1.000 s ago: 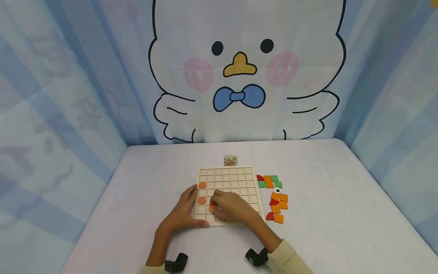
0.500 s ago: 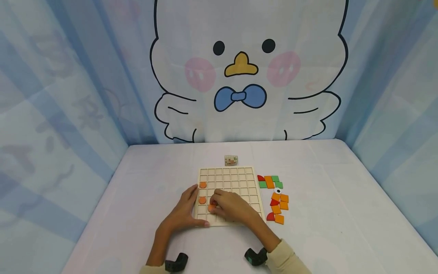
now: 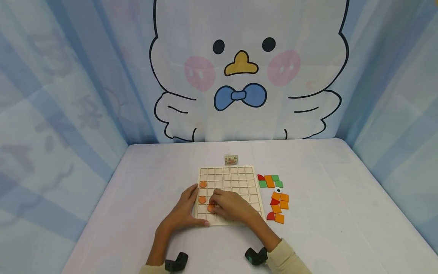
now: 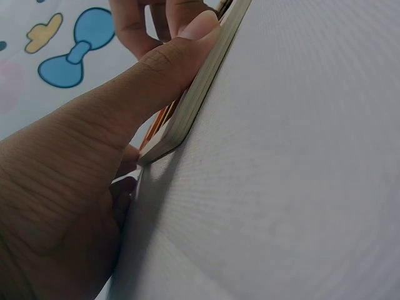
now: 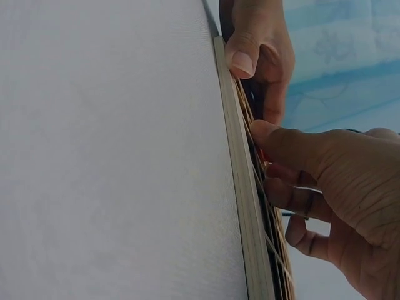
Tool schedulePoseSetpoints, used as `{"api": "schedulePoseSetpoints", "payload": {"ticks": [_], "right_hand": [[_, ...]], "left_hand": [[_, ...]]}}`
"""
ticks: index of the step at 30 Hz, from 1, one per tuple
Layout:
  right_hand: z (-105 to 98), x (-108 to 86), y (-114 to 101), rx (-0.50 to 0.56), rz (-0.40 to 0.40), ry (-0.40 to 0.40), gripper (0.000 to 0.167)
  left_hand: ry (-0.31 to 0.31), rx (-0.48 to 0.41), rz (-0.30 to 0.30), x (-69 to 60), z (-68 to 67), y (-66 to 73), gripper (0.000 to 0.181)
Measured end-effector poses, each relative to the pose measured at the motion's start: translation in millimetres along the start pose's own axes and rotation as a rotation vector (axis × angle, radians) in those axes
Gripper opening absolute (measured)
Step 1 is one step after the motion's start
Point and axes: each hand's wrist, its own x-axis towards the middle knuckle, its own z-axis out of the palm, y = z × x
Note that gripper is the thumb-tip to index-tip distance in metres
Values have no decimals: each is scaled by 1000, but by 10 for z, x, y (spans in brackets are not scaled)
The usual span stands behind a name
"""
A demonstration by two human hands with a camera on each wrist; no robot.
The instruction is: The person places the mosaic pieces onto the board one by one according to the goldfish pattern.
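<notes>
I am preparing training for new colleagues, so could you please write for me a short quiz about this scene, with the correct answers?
1. Multiple choice: what does the right hand hold in its fingers?
A) the patterned card
B) an orange piece
C) the white piece with a black dot

2. Count: how many orange discs are visible in the leftmost column of the grid board?

3. True or false: every loose piece to the right of the board is orange.

Key:
1. B
2. Two
3. False; red pieces and green pieces lie there too.
</notes>
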Motion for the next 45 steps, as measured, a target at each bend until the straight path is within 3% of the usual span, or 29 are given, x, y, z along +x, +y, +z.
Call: {"api": "schedulePoseSetpoints", "payload": {"ticks": [15,24,33,45], "right_hand": [[-64,20,32,1,-22,5,23],[-114,-23,153,67,30,14,20],[-220,-126,379,98,106,74,18],[-384,-370,814,23,232,225,16]], "left_hand": [[11,0,-4,28,-12,8,128],[6,-15,-10,30,-9,35,130],[13,-23,-7,30,-11,49,130],[9,-5,-19,12,-1,52,131]]}}
